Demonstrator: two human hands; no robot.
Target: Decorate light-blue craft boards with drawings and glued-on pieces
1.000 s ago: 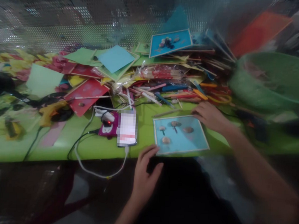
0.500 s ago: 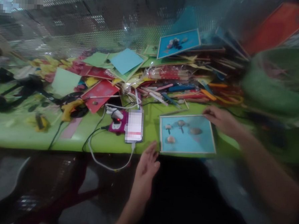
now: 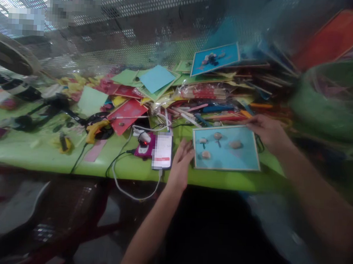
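Note:
A blue board (image 3: 222,160) with a pale frame lies on the green table, with several pebbles on it, among them a grey one (image 3: 235,144) and a pinkish one (image 3: 206,154). Fingers apart, my left hand (image 3: 181,165) is at the board's left edge, between it and a phone (image 3: 162,151). At the top right corner, my right hand (image 3: 266,132) has its fingertips closed on the board's edge.
A purple power strip (image 3: 144,146) with cables sits left of the phone. Farther left lies a yellow glue gun (image 3: 96,130). Behind are coloured cards, sticks and another blue framed board (image 3: 215,61). A green basin (image 3: 316,111) stands at the right.
My left hand has moved up beside the board's left edge. The board's near edge now lies farther from the table's front edge, with my right hand still at its corner.

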